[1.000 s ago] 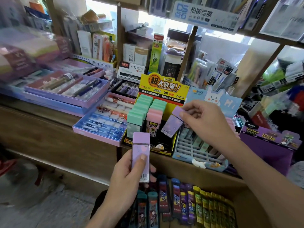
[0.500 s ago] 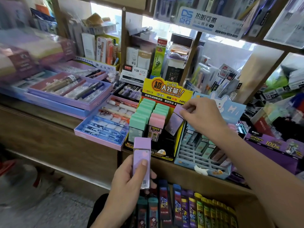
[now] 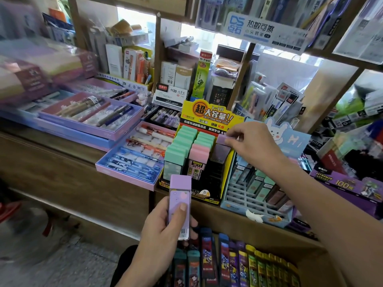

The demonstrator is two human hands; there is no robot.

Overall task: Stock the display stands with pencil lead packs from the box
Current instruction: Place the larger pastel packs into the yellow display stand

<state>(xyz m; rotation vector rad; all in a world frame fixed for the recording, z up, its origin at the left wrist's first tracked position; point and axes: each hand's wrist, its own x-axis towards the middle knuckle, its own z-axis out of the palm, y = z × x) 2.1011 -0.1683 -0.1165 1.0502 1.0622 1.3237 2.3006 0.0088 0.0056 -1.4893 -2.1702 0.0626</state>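
**Change noted:** a second ago the lilac plastic pencil lead pack (image 3: pixel 221 153), pinched by its cap in the right hand (image 3: pixel 252 146), was tilted in front of the stand. It now stands nearly upright, lowered into the mostly empty right-hand column of the yellow-and-black cardboard display stand (image 3: pixel 207 116), at 3 o'clock from the pink-capped pack (image 3: pixel 199 155). Fingertips and thumb are curled on the cap; it is not yet released.

The left hand (image 3: pixel 163 230), at 6 o'clock from the stand, grips a second lilac pack (image 3: pixel 179 204) upright with the thumb pressed on its face, unchanged.

**Assessment:** one pack is all but placed and the next is ready. The brown cardboard box (image 3: pixel 319 266) at 5 o'clock holds further packs.
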